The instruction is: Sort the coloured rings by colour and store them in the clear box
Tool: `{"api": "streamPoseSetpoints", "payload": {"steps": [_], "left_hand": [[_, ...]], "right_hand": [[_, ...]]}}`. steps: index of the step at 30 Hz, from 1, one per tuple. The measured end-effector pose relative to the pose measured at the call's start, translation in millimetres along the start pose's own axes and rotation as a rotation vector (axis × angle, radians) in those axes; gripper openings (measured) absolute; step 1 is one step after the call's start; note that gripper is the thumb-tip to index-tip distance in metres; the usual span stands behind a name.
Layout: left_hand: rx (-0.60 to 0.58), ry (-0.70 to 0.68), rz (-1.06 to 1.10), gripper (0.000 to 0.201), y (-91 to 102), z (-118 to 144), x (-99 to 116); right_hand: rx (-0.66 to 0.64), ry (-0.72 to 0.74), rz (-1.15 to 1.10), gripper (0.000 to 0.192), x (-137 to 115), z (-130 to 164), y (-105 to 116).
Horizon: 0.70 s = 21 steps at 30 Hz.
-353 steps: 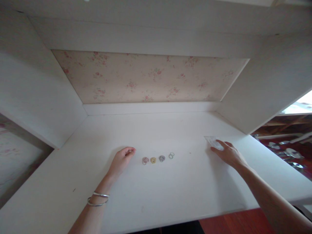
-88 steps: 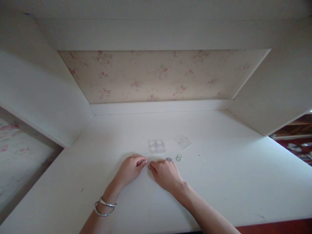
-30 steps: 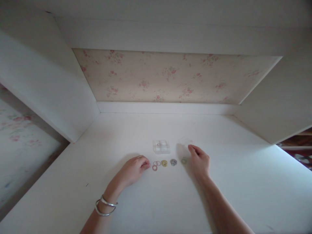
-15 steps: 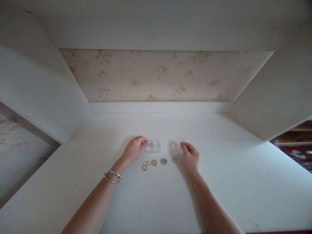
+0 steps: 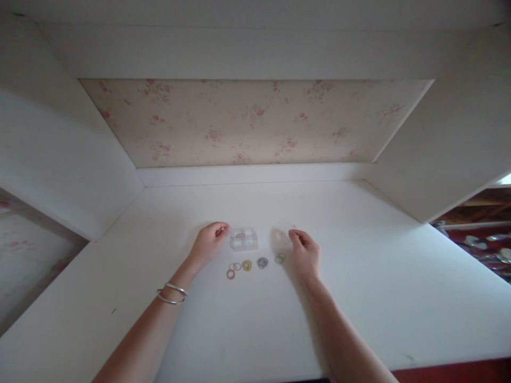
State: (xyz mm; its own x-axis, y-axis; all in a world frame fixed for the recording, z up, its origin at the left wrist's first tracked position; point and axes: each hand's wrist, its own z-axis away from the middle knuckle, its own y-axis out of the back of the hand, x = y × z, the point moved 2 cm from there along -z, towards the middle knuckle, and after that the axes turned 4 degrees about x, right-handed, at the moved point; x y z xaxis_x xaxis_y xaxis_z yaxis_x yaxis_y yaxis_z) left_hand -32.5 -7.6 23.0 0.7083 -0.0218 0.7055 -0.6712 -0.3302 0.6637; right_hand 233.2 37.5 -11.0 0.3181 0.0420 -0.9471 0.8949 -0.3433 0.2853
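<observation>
Our left hand (image 5: pixel 208 244), fingers pinched together, rests just left of the clear box (image 5: pixel 244 239); our right hand (image 5: pixel 305 254) grips its clear lid (image 5: pixel 282 234) just right; rings (image 5: pixel 246 265) line the counter (image 5: pixel 359 298) below.

A: Where is the camera mounted?

B: On the person's head, above the near edge of the white desk (image 5: pixel 359 319). It faces forward and down into the alcove, toward the floral back panel (image 5: pixel 255 122).

A: How close is it?

B: Arm's reach: both forearms enter from the bottom edge, and the left hand (image 5: pixel 207 244) and right hand (image 5: pixel 305 255) sit mid-frame. Only one view exists, so no overlap applies.
</observation>
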Motion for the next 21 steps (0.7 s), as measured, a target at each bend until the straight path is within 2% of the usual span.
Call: {"api": "streamPoseSetpoints", "payload": {"steps": [2, 5, 8, 11, 15, 17, 21], "left_hand": [[0.016, 0.085, 0.012, 0.037, 7.2, 14.2, -3.6], [-0.018, 0.133, 0.025, 0.037, 13.7, 39.3, -8.8], [-0.093, 0.12, 0.05, 0.035, 14.8, 58.2, -14.5], [-0.14, 0.098, 0.01, 0.035, 13.6, 64.1, -19.9], [-0.13, 0.065, -0.026, 0.034, 11.9, 60.2, -23.1], [-0.147, 0.051, -0.024, 0.033, 10.7, 59.1, -22.9], [-0.165, 0.046, -0.035, 0.031, 9.9, 60.6, -21.9]], "right_hand": [[-0.003, 0.01, 0.019, 0.038, -1.3, 0.3, 0.4], [-0.001, 0.058, 0.092, 0.04, -5.0, 5.2, 1.5], [-0.044, 0.219, 0.214, 0.038, -11.4, 20.4, 1.3], [-0.177, 0.472, 0.294, 0.032, -21.6, 46.6, -3.9], [-0.481, 0.787, 0.448, 0.027, -41.7, 85.3, -19.4], [-0.584, 0.841, 0.547, 0.027, -51.8, 98.1, -27.4], [-0.653, 0.786, 0.682, 0.029, -65.7, 108.1, -40.5]]}}
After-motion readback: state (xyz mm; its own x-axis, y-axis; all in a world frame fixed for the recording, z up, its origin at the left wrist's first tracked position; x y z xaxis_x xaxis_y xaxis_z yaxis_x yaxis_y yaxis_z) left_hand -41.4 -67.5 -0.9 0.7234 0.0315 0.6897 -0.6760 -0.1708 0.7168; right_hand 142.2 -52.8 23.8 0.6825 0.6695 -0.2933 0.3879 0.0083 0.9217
